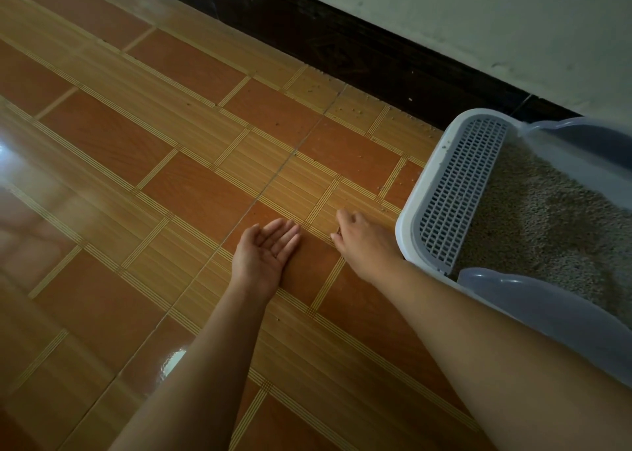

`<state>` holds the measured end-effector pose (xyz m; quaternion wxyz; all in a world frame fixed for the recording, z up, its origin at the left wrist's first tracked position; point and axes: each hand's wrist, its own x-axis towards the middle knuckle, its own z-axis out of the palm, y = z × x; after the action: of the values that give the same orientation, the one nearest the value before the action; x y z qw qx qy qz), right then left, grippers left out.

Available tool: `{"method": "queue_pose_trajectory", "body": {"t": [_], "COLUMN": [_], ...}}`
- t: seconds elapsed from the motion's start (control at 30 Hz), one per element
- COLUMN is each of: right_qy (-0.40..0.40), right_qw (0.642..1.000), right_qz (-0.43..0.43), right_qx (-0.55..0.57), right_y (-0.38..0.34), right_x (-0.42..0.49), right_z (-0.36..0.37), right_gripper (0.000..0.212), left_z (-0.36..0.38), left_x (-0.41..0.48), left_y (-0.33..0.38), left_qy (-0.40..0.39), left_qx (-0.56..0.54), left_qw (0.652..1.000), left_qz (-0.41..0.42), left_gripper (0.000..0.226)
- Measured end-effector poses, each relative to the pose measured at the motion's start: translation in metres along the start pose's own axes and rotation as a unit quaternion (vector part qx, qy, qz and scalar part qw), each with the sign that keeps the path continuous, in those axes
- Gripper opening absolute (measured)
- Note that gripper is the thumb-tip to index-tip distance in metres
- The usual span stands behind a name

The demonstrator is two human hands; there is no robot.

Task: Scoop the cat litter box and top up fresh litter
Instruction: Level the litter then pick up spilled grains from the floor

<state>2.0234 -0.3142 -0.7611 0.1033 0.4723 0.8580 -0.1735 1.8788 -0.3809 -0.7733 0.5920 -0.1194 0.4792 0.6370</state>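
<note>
At the frame's right edge sits the white plastic litter box (403, 231), its long axis running toward the lower right. The right hand (362, 240), just beside it, curls its fingertips floorward, contents unclear. The left hand (265, 250), farther left, lies palm-up, fingers spread, empty.

The floor (171, 163) is glossy tile, orange-brown panels crossed by pale striped bands. A white litter box (406, 218) stands on it at the right, close to the far edge. Loose litter grains (355, 108) lie scattered along that edge and beside the box.
</note>
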Motion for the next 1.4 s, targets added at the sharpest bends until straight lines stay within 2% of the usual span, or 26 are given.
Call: {"method": "queue_pose_trajectory", "body": {"t": [0.17,0.33,0.57,0.77,0.87,1.07,1.23,1.33,1.4], "right_qy": [-0.012,0.0,0.074,0.062,0.05,0.087,0.091,0.104,0.079], "right_qw": [0.998,0.998,0.993,0.99,0.992,0.988,0.982,0.985,0.986], "right_qz": [-0.042,-0.049,0.075,0.057,0.039,0.051,0.072,0.072,0.063], "right_qx": [-0.055,-0.035,-0.051,-0.117,-0.107,-0.115,-0.146,-0.12,-0.132], "right_y": [0.002,0.005,0.012,0.008,0.004,0.0,-0.002,-0.002,-0.003], "right_x": [-0.004,-0.015,-0.039,-0.039,-0.035,-0.028,-0.028,-0.024,-0.026], "right_z": [0.0,0.006,0.026,0.03,0.03,0.031,0.03,0.031,0.026], "right_gripper": [0.021,0.024,0.042,0.053,0.052,0.051,0.038,0.04,0.033], "left_z": [-0.001,-0.001,0.0,-0.001,0.0,-0.001,-0.002,-0.003,-0.004], "left_x": [0.0,0.0,-0.001,0.0,0.001,0.002,0.003,0.005,0.005], "left_y": [-0.001,-0.001,-0.002,-0.003,-0.003,-0.004,-0.004,-0.004,-0.004], "left_qy": [-0.002,0.001,0.01,0.016,0.019,0.017,0.015,0.016,0.01], "left_qx": [0.016,0.013,0.012,0.009,0.012,0.011,0.006,0.005,0.008], "left_qw": [1.0,1.0,1.0,1.0,1.0,1.0,1.0,1.0,1.0], "left_qz": [0.009,0.009,0.014,0.014,0.015,0.02,0.019,0.018,0.015], "left_gripper": [0.039,0.039,0.04,0.039,0.038,0.037,0.037,0.037,0.038]}}
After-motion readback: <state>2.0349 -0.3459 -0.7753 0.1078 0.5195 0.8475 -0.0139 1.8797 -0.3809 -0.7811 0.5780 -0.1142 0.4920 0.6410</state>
